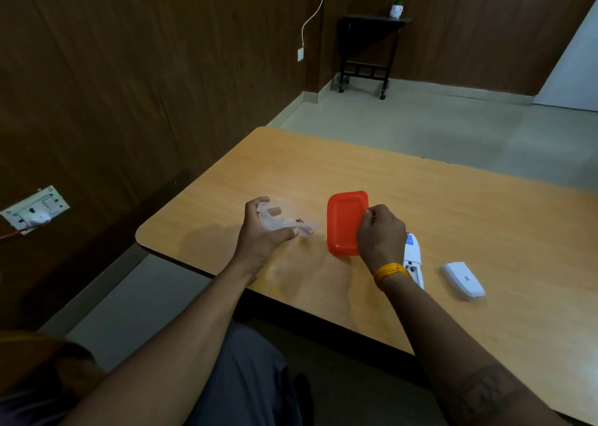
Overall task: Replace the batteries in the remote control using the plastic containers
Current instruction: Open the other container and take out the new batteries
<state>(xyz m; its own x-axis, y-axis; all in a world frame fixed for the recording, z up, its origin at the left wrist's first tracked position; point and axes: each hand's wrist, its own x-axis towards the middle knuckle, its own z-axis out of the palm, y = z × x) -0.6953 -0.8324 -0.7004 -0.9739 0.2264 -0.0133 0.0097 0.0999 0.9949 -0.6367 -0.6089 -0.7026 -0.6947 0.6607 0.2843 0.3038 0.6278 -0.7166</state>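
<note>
The wooden table fills the middle and right of the frame, its near edge running diagonally toward the lower right. On it, right of centre, the white remote control lies mostly hidden behind the person's right wrist, its battery bay apparently exposed. Its detached white back cover rests apart from it, further right.

At centre, the right hand pinches the edge of the red lid with curled fingers, holding it tilted up off the table. Left of it, the left hand curls round the clear plastic container, tipping it sideways; something small and reddish-brown shows inside, probably a battery, though blur makes that uncertain.

The container looks thin, flexible and nearly invisible against the wood. Tilted as it is, its contents could slide out and roll toward the near-left table edge. A squeeze might also buckle the soft walls. The lid, held only by its rim, could slip from the pinch.
</note>
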